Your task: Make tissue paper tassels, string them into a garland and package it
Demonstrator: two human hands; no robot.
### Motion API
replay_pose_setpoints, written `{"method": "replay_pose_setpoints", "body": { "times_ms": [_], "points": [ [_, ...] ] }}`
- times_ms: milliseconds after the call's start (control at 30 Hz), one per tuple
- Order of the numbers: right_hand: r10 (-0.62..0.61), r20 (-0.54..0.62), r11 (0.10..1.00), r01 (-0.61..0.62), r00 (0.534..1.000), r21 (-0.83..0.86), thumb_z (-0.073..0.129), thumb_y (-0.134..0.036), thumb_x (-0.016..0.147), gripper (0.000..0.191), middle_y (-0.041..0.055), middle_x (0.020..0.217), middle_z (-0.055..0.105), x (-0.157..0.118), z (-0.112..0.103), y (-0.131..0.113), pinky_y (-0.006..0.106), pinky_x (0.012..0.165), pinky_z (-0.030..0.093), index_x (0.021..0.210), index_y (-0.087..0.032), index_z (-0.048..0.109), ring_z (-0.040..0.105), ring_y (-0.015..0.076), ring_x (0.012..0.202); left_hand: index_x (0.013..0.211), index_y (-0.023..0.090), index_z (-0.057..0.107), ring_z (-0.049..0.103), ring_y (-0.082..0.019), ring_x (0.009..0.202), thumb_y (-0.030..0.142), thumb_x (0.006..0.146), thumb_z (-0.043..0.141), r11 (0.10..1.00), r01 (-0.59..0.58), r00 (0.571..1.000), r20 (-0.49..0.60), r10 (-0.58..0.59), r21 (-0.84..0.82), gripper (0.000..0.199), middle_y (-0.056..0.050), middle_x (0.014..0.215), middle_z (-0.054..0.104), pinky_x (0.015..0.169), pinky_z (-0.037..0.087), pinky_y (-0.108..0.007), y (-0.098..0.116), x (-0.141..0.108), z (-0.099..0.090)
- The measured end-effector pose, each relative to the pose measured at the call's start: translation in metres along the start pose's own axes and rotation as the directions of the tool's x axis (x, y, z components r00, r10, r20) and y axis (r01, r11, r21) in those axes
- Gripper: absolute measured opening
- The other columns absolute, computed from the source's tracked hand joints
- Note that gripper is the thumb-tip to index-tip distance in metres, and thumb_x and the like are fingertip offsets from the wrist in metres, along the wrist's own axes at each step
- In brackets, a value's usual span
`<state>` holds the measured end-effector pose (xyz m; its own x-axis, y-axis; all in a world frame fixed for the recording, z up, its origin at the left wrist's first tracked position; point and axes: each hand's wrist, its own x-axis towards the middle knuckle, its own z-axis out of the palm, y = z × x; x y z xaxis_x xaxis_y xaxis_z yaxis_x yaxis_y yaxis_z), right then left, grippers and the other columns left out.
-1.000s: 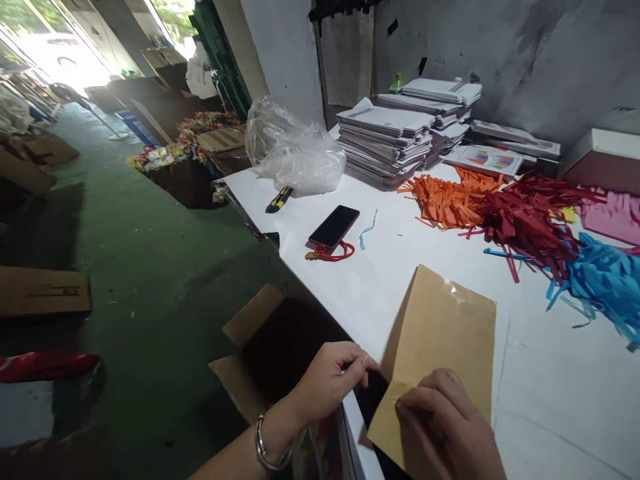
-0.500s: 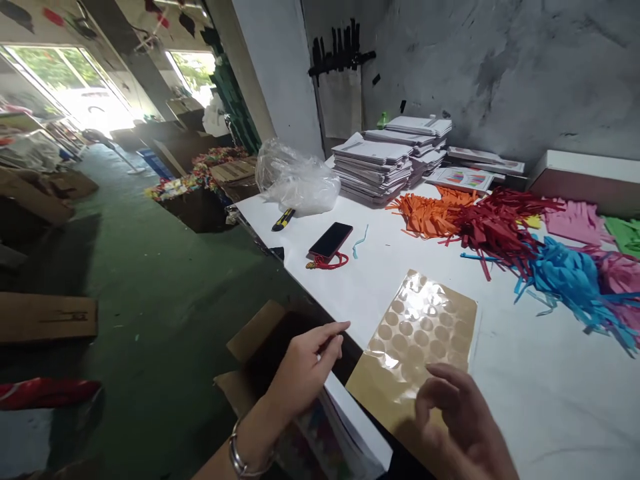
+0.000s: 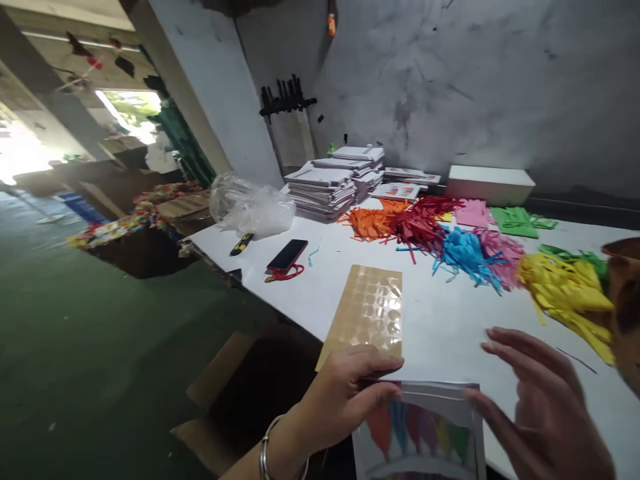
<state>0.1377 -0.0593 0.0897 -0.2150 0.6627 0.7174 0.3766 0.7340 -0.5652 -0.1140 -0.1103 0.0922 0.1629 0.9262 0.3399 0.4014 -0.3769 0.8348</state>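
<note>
My left hand [image 3: 345,397], with a silver bangle at the wrist, is closed on the upper left edge of a printed packet [image 3: 423,440]. The packet's front shows a row of coloured tassels, and its lower part is cut off by the frame. My right hand [image 3: 543,407] is open beside the packet's right edge, thumb and fingers apart; whether the thumb touches it I cannot tell. Just beyond my left hand, a brown sheet of round clear stickers [image 3: 373,307] lies on the white table [image 3: 450,333], its near edge partly hidden.
Tissue tassels in orange [image 3: 370,223], red, blue [image 3: 463,250], pink, green and yellow [image 3: 570,287] lie across the table. A phone [image 3: 289,255], a yellow-black cutter [image 3: 242,244], a plastic bag [image 3: 250,207] and stacked packets [image 3: 325,190] stand farther left. Below the edge is an open carton [image 3: 220,373].
The view has swung right. The packet has come up to the table edge, front showing, with my left hand gripping its top. My right hand has moved off the sticker sheet and opened.
</note>
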Motion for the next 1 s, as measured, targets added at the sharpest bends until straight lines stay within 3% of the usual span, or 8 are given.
{"method": "replay_pose_setpoints", "body": {
  "times_ms": [100,200,300,533,767,833,933,1000],
  "points": [
    [-0.059,0.096,0.998,0.060,0.994,-0.008,0.062,-0.015,0.090,0.014,0.0077,0.102,0.064,0.004,-0.037,-0.003,0.030,0.076,0.057,0.099,-0.026,0.064,0.064,0.0222,0.097,0.107,0.015,0.075,0.066,-0.017,0.074,0.029,0.090,0.069,0.999,0.010,0.994,0.110,-0.006,-0.034,0.023,-0.008,0.084,0.074,0.069,0.050,-0.025,0.003,0.015,0.029],
    [-0.050,0.387,0.994,0.008,0.921,0.109,0.056,-0.012,0.093,0.014,0.0017,0.083,0.065,0.004,-0.059,-0.006,0.026,0.066,0.055,0.093,-0.026,0.059,0.064,0.0175,0.081,0.108,0.015,0.075,0.065,-0.017,0.075,0.029,0.091,0.067,1.000,-0.017,0.975,0.220,0.023,-0.026,0.024,-0.008,0.085,0.074,0.069,0.048,-0.025,0.010,0.028,0.049],
    [0.040,0.475,0.994,-0.085,0.879,0.075,0.056,-0.010,0.091,0.015,-0.0005,0.083,0.064,-0.002,-0.068,-0.003,0.026,0.068,0.053,0.090,-0.026,0.057,0.061,0.0159,0.080,0.110,0.016,0.074,0.065,-0.017,0.075,0.031,0.094,0.063,1.000,-0.029,0.952,0.304,0.028,-0.002,0.025,-0.007,0.086,0.073,0.068,0.047,-0.025,0.017,0.040,0.063],
    [0.151,0.409,0.988,-0.143,0.900,-0.050,0.055,-0.004,0.085,0.020,0.0006,0.086,0.061,-0.022,-0.074,0.009,0.029,0.068,0.048,0.088,-0.023,0.053,0.056,0.0175,0.082,0.110,0.016,0.072,0.067,-0.018,0.080,0.034,0.096,0.059,0.998,-0.055,0.919,0.391,0.050,0.003,0.027,-0.009,0.091,0.074,0.068,0.048,-0.025,0.027,0.054,0.088],
    [0.213,0.373,0.977,-0.189,0.903,-0.100,0.055,-0.005,0.084,0.019,0.0002,0.083,0.059,-0.027,-0.073,0.016,0.029,0.064,0.048,0.087,-0.024,0.052,0.056,0.0175,0.077,0.112,0.017,0.072,0.067,-0.018,0.080,0.032,0.096,0.058,0.998,-0.045,0.902,0.431,0.023,0.040,0.025,-0.009,0.092,0.075,0.069,0.049,-0.025,0.032,0.057,0.097],
    [0.239,0.352,0.971,-0.214,0.905,-0.107,0.057,-0.007,0.084,0.023,0.0006,0.088,0.060,-0.029,-0.073,0.018,0.030,0.068,0.051,0.098,-0.024,0.054,0.057,0.0181,0.080,0.111,0.017,0.072,0.067,-0.018,0.079,0.031,0.096,0.058,0.998,-0.047,0.904,0.428,0.022,0.049,0.025,-0.009,0.091,0.074,0.068,0.049,-0.025,0.033,0.058,0.097],
    [0.229,0.238,0.971,-0.205,0.944,-0.123,0.060,-0.011,0.086,0.048,0.0061,0.107,0.060,-0.034,-0.072,0.024,0.032,0.075,0.053,0.131,-0.023,0.046,0.058,0.0204,0.093,0.110,0.017,0.072,0.066,-0.017,0.077,0.030,0.095,0.059,0.996,-0.039,0.912,0.411,0.005,0.075,0.024,-0.008,0.089,0.074,0.066,0.048,-0.024,0.033,0.058,0.098],
    [0.136,0.177,0.982,-0.109,0.975,-0.154,0.062,-0.014,0.088,0.046,0.0085,0.111,0.058,-0.039,-0.072,0.027,0.033,0.077,0.051,0.131,-0.023,0.048,0.058,0.0217,0.098,0.110,0.017,0.072,0.066,-0.017,0.077,0.031,0.096,0.058,0.996,-0.031,0.917,0.400,-0.007,0.089,0.024,-0.007,0.088,0.074,0.066,0.048,-0.024,0.031,0.058,0.097]
  ]
}}
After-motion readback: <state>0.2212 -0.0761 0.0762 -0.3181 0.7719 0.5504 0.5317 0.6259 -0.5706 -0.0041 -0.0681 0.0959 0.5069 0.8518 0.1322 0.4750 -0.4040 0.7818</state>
